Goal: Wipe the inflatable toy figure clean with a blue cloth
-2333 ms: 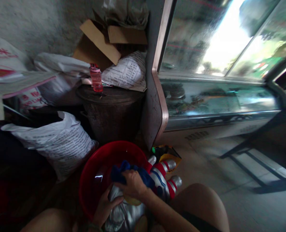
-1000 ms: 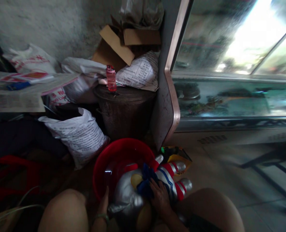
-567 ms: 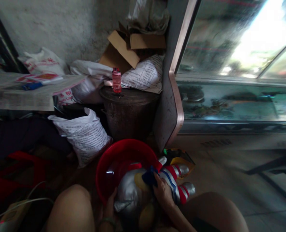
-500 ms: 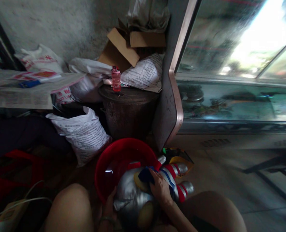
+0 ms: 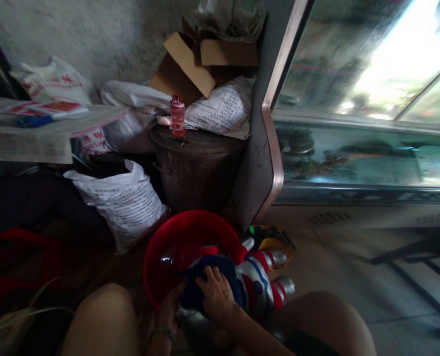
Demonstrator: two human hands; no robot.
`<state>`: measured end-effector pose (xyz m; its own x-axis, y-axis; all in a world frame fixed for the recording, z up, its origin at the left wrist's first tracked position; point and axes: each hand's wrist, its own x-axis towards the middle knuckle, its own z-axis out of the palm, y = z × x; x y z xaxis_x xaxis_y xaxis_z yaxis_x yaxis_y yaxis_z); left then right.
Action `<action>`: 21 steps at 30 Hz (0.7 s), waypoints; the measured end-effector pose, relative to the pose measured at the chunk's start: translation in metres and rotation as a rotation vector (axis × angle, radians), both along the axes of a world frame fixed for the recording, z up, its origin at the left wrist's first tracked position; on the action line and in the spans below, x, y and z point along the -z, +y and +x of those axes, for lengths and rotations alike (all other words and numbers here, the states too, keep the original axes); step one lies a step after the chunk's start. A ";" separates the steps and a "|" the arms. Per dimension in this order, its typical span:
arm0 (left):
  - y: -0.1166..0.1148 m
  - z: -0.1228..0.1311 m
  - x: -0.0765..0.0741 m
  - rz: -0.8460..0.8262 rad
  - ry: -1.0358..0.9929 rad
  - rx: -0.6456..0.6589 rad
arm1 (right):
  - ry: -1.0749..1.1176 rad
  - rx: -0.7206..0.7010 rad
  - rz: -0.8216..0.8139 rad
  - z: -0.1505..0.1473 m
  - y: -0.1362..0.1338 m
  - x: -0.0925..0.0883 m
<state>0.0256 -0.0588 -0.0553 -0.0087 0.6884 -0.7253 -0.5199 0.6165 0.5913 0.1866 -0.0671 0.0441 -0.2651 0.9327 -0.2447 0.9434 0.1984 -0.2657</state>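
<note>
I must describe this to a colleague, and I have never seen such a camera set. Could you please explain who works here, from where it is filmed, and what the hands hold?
No machine works here: a person uses two bare hands. Every picture comes from one camera worn on that person's head, looking forward and down.

The right hand rests on a blue cloth, which lies over the upper part of a doll. The left hand is at the cloth's left edge; its fingers are partly hidden, so I cannot tell its grip.

The doll partly hides the rim of a red basin. Behind the basin, to the left, stands a white sack. A pink bottle stands on a dark barrel, and on the right is a glass cabinet.
</note>
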 end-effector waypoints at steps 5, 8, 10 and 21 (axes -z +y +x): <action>0.004 0.004 -0.016 -0.064 -0.128 -0.085 | -0.033 0.198 0.047 0.028 0.017 -0.014; -0.002 0.000 -0.015 0.033 -0.055 -0.091 | -0.009 0.284 0.079 0.032 0.030 -0.010; -0.007 -0.003 -0.010 0.128 -0.011 -0.082 | 0.005 0.338 0.086 0.034 0.039 -0.006; -0.001 0.000 -0.001 0.030 0.003 0.078 | 0.121 0.352 0.062 0.053 0.032 -0.022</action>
